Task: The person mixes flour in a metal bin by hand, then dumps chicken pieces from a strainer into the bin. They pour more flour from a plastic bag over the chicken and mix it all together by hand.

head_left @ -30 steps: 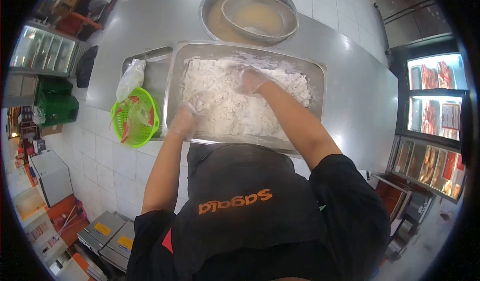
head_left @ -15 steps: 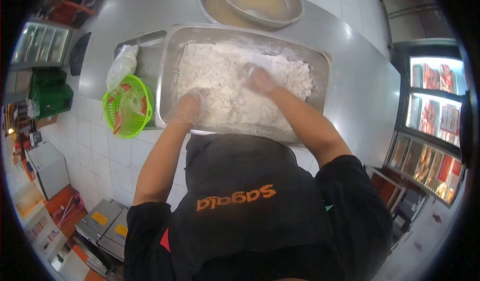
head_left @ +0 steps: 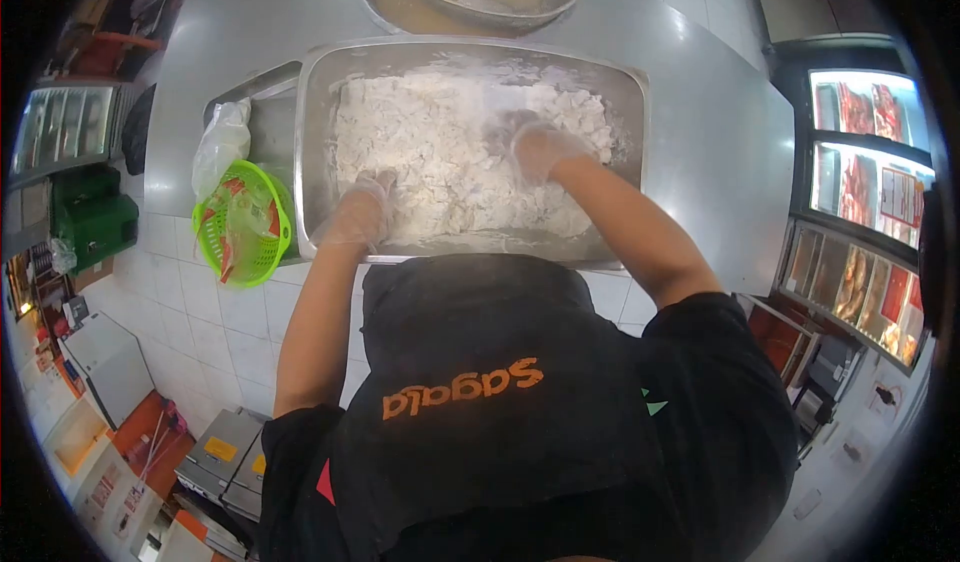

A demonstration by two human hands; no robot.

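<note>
Clearly working deep in the flour (head_left: 450, 152), heaped in a steel tray (head_left: 630, 92) at upper centre. Left hand (head_left: 358, 212), gloved, fingers together, pressing at the near edge; right hand (head_left: 540, 148), gloved, fingers curled into the pile. Green basket (head_left: 245, 224) parked left, within reach.

Black short-sleeved shirt, black apron (head_left: 480, 362) with orange lettering, thin clear gloves on left hand (head_left: 358, 214) and right hand (head_left: 541, 149).

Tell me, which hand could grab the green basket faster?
Probably the left hand. It rests at the left edge of the floury tray, right next to the green basket. The right hand is farther over in the flour.
</note>
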